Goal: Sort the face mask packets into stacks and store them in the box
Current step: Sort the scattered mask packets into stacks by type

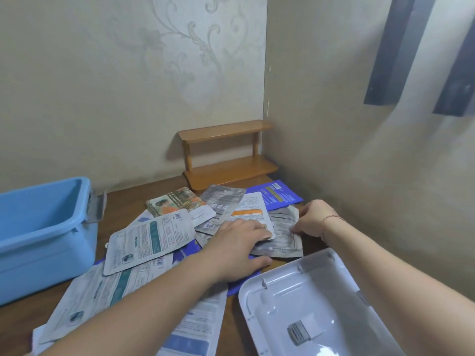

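Brown wooden surface (123,201) in a wallpapered corner. Far left, open blue box (38,227), holding nothing visible. Near right, white lid (316,299) lying upside down. At the back, small wooden shelf (226,155). Spread across the middle, unsorted face mask packets (151,237), overlapping, mostly white, some silver and purple. Left hand (239,250) flat over the pile, fingers (259,233) straight, pressing a white and orange packet (250,210). Right hand (314,218) with fingers curled, pinching the edge of a silver packet (282,235) just beside it.
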